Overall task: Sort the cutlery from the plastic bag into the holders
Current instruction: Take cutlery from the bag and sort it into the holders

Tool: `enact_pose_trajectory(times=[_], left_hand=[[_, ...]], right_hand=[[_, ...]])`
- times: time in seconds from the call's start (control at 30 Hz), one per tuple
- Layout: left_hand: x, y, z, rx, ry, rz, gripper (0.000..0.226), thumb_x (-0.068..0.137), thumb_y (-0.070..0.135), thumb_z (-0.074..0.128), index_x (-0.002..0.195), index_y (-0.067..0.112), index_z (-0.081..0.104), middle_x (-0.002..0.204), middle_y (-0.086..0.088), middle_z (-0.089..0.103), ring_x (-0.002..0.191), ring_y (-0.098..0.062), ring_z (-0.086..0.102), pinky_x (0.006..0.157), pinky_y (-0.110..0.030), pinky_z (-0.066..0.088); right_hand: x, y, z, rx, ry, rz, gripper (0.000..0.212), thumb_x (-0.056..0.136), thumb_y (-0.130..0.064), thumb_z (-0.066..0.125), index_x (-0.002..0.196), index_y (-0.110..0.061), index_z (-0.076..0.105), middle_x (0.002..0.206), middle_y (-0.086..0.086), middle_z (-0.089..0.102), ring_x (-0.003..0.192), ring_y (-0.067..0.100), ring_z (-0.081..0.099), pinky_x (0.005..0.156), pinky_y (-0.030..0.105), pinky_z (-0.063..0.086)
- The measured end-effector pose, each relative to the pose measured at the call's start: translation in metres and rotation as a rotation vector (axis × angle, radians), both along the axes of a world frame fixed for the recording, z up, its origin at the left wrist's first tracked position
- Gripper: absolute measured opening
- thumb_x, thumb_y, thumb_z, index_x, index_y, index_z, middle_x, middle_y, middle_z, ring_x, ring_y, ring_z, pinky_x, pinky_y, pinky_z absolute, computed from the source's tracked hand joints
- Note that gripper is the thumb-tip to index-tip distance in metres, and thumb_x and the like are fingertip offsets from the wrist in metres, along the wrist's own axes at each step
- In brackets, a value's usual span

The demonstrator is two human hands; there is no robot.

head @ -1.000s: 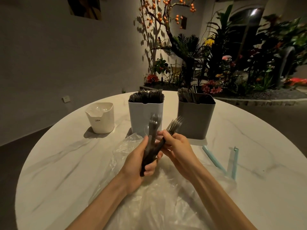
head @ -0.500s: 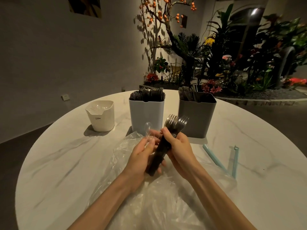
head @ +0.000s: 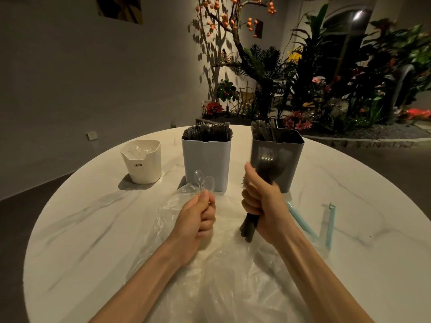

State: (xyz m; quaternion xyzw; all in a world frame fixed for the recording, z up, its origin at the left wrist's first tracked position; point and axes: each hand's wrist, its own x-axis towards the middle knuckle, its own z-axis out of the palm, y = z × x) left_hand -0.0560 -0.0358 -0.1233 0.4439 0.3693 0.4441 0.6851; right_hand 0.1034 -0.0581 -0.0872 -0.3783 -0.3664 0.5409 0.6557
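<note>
From the head view, the person's left hand [head: 198,217] sits just left of the frame's centre, its fingers curled round the stems of two clear spoons [head: 204,181] whose bowls stick up above the thumb. The right hand [head: 261,203], a little to the right of centre and apart from the left, is clamped round a bundle of dark forks [head: 268,164]; the tines rise blurred in front of the dark grey holder [head: 277,157], and the handles poke out below the fist.

Under both forearms the clear plastic bag [head: 210,271] lies crumpled across the lower middle of the round marble table [head: 81,229], reaching the bottom edge of the frame.

Three holders stand in a row in the upper middle of the tabletop: a small white holder [head: 142,162] on the left with clear cutlery inside, a tall pale holder [head: 206,159] packed with dark cutlery (tips bristling above the rim), and the dark grey one with dark cutlery leaning at its back. Bare marble shows between the white and pale holders and along the table's left rim.

To the right of the right wrist lie two light blue sticks [head: 330,226], near the table's right edge.
</note>
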Motion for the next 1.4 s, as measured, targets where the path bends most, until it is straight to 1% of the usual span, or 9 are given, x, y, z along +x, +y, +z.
enact_pose_trajectory(times=[0.1,0.2,0.37,0.6,0.87,1.03,1.27,1.33,1.4], left_hand=[[-0.001,0.002,-0.001,-0.027,-0.067,-0.009,0.031,0.107,0.033,0.040,0.080,0.018,0.046,0.056,0.006,0.026,0.039,-0.003,0.017,0.033,-0.016,0.012],[0.000,0.001,-0.008,-0.015,-0.011,0.014,0.036,0.107,0.038,0.041,0.076,0.019,0.043,0.055,0.004,0.026,0.039,-0.006,0.018,0.033,-0.017,0.015],[0.000,-0.005,-0.016,-0.069,0.034,0.054,0.038,0.105,0.040,0.043,0.075,0.017,0.041,0.053,0.002,0.028,0.038,-0.007,0.019,0.035,-0.015,0.016],[-0.002,0.010,-0.004,-0.193,-0.113,-0.011,0.041,0.106,0.036,0.042,0.071,0.015,0.039,0.052,0.000,0.022,0.034,-0.008,0.016,0.035,-0.010,0.014],[-0.006,0.016,-0.005,-0.159,-0.123,-0.039,0.042,0.104,0.040,0.046,0.072,0.012,0.044,0.054,-0.003,0.022,0.037,-0.011,0.018,0.035,-0.013,0.018],[-0.009,0.014,-0.001,-0.122,-0.099,-0.001,0.039,0.105,0.037,0.043,0.077,0.010,0.046,0.053,-0.002,0.028,0.039,-0.010,0.022,0.034,-0.016,0.019],[-0.011,0.051,0.068,0.288,0.166,0.174,0.038,0.106,0.043,0.039,0.078,0.018,0.046,0.060,0.008,0.040,0.053,-0.006,0.034,0.048,-0.018,0.029],[-0.010,0.068,0.096,0.411,0.275,0.218,0.039,0.100,0.055,0.043,0.081,0.024,0.056,0.066,0.008,0.054,0.065,-0.011,0.051,0.061,-0.027,0.041],[-0.008,0.082,0.119,0.512,0.406,0.305,0.044,0.103,0.054,0.040,0.075,0.022,0.053,0.067,0.005,0.054,0.068,-0.014,0.051,0.063,-0.033,0.039]], right_hand=[[-0.005,0.001,-0.006,0.004,-0.147,-0.084,0.051,0.078,-0.042,0.076,0.055,-0.018,0.037,0.049,-0.003,0.030,0.044,0.010,0.022,0.044,0.023,0.019],[-0.015,0.000,-0.018,-0.096,-0.297,-0.045,0.050,0.083,-0.051,0.070,0.057,-0.023,0.037,0.053,-0.002,0.030,0.047,0.011,0.023,0.047,0.027,0.018],[-0.018,0.005,0.023,-0.023,-0.105,-0.069,0.058,0.090,-0.045,0.065,0.051,-0.016,0.033,0.051,0.001,0.027,0.045,0.012,0.021,0.045,0.025,0.016],[-0.014,0.091,0.146,0.259,-0.224,-0.133,0.069,0.098,-0.055,0.052,0.047,-0.016,0.027,0.044,-0.004,0.024,0.040,0.013,0.019,0.043,0.024,0.015],[-0.019,0.158,0.128,0.128,-0.283,-0.215,0.063,0.092,-0.067,0.052,0.053,-0.020,0.034,0.050,-0.002,0.032,0.044,0.014,0.029,0.046,0.023,0.028],[-0.019,0.159,0.131,0.163,-0.254,-0.212,0.057,0.093,-0.061,0.056,0.060,-0.018,0.036,0.049,-0.003,0.032,0.043,0.013,0.026,0.044,0.023,0.024],[-0.001,0.157,0.138,0.173,-0.273,-0.377,0.060,0.099,-0.053,0.051,0.050,-0.021,0.037,0.044,-0.006,0.031,0.038,0.010,0.025,0.041,0.022,0.023],[0.001,0.161,0.134,0.145,-0.294,-0.408,0.060,0.099,-0.054,0.051,0.051,-0.021,0.038,0.044,-0.005,0.032,0.039,0.010,0.027,0.043,0.023,0.025],[0.000,0.165,0.129,0.111,-0.282,-0.384,0.054,0.098,-0.054,0.053,0.058,-0.020,0.042,0.047,-0.004,0.035,0.042,0.011,0.033,0.045,0.023,0.030]])
